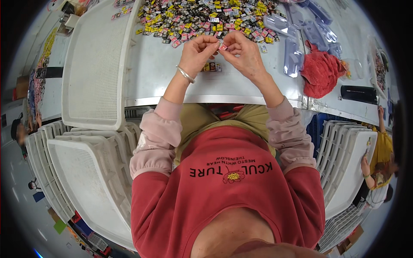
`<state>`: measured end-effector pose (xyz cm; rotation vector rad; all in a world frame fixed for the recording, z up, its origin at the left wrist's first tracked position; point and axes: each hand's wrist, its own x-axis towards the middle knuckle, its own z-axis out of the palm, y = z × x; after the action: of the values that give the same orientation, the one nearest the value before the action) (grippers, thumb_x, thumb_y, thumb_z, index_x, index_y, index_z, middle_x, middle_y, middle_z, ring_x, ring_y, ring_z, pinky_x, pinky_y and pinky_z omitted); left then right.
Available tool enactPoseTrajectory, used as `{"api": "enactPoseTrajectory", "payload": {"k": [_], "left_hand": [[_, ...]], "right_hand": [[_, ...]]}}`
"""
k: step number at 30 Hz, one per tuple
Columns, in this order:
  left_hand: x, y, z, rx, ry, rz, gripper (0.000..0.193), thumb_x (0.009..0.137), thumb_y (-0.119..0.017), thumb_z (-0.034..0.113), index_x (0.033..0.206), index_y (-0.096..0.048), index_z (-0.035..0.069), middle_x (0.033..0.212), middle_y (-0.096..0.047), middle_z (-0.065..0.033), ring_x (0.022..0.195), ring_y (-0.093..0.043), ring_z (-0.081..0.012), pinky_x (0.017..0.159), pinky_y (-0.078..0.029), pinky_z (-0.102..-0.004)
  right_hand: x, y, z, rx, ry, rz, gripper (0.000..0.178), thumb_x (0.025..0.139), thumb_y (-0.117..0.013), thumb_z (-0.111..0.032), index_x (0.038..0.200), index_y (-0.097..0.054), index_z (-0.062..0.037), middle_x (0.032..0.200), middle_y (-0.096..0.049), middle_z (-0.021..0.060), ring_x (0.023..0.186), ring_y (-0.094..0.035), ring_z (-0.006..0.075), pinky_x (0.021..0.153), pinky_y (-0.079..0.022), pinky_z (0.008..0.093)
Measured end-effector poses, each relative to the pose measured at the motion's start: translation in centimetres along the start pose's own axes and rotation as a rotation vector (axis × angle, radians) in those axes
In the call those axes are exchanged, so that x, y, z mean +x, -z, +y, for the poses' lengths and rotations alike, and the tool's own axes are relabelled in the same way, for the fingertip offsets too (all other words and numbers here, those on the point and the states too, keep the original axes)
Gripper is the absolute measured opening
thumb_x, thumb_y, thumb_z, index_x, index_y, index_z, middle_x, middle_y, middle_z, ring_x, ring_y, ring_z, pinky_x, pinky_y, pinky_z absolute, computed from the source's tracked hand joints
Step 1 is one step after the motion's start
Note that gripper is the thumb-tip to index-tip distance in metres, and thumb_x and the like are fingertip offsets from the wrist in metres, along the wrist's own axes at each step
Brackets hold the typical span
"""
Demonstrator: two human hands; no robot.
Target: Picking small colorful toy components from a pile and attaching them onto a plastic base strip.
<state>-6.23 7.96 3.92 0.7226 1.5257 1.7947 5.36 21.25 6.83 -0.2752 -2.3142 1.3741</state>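
A small pink-and-white rectangular piece point(222, 47) is held up above the metal table. My right hand point(244, 55) pinches it between thumb and forefinger. From the other side my left hand point(198, 52) has thumb and fingertips pressed together at the piece's edge; whether a second bit sits in them is too small to see. Just below the hands, a short row of small black, yellow and pink pieces point(211, 67) lies on the table. Beyond spreads a large heap of similar small pieces point(198, 21) in black, yellow, pink and white.
An empty-looking white mesh tray point(97, 64) overhangs the table at left. Clear bluish plastic trays point(293, 58), a red cloth point(322, 73) and a black cylinder point(359, 94) lie at right. Stacked white trays point(81, 172) flank me. Another person's hand point(365, 166) touches the right stack.
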Motion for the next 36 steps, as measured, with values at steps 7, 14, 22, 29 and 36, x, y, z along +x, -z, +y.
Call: {"api": "enactPoseTrajectory", "payload": {"k": [7,14,22,29,36], "left_hand": [[-0.5,2.4,0.0,-0.025,0.151,-0.177,0.016,0.089,-0.067,0.012,0.101,-0.061,0.003,0.086,-0.069,-0.0063,0.073,-0.063,-0.0107,0.065,-0.05,-0.0233],[-1.9,8.0,0.2,0.562,-0.286,0.228,0.021,0.09,-0.059,0.007,0.111,-0.062,0.004,0.104,-0.068,-0.0061,0.095,-0.063,-0.0155,0.078,-0.05,-0.0271],[-8.7,7.1,-3.2,0.798,-0.332,0.393,0.023,0.078,-0.059,0.001,0.1,-0.065,0.005,0.104,-0.066,-0.0081,0.098,-0.06,-0.0228,0.083,-0.047,-0.0342],[-8.3,1.9,-3.2,0.997,-0.581,0.277,0.027,0.067,-0.06,-0.002,0.092,-0.065,0.008,0.102,-0.063,-0.0061,0.099,-0.055,-0.027,0.085,-0.04,-0.0381],[-6.7,0.5,-2.2,0.824,-0.49,0.287,0.018,0.075,-0.062,-0.001,0.092,-0.066,0.005,0.096,-0.065,-0.0083,0.09,-0.057,-0.0263,0.078,-0.045,-0.0349]], "right_hand": [[0.2,0.4,1.9,0.619,-0.314,-0.37,0.032,0.085,-0.067,-0.004,0.114,-0.057,0.0015,0.094,-0.062,0.0034,0.083,-0.066,0.0132,0.078,-0.053,0.0244],[-0.9,1.4,3.3,0.444,-0.31,-0.32,0.025,0.083,-0.07,-0.007,0.104,-0.059,0.0003,0.093,-0.064,0.0045,0.082,-0.064,0.0094,0.071,-0.05,0.022],[-3.8,0.4,5.3,0.154,-0.172,-0.145,0.028,0.075,-0.076,-0.008,0.1,-0.065,-0.0009,0.092,-0.068,0.0051,0.07,-0.063,0.0083,0.06,-0.048,0.0228],[-3.9,0.2,4.6,0.177,-0.2,-0.139,0.035,0.076,-0.075,0.001,0.109,-0.063,-0.0002,0.093,-0.059,0.002,0.073,-0.054,0.0029,0.059,-0.045,0.0163],[-3.6,0.2,4.9,0.149,-0.117,-0.106,0.032,0.079,-0.071,0.0,0.11,-0.063,-0.0003,0.09,-0.057,0.0007,0.079,-0.056,0.0054,0.069,-0.049,0.0179]]}}
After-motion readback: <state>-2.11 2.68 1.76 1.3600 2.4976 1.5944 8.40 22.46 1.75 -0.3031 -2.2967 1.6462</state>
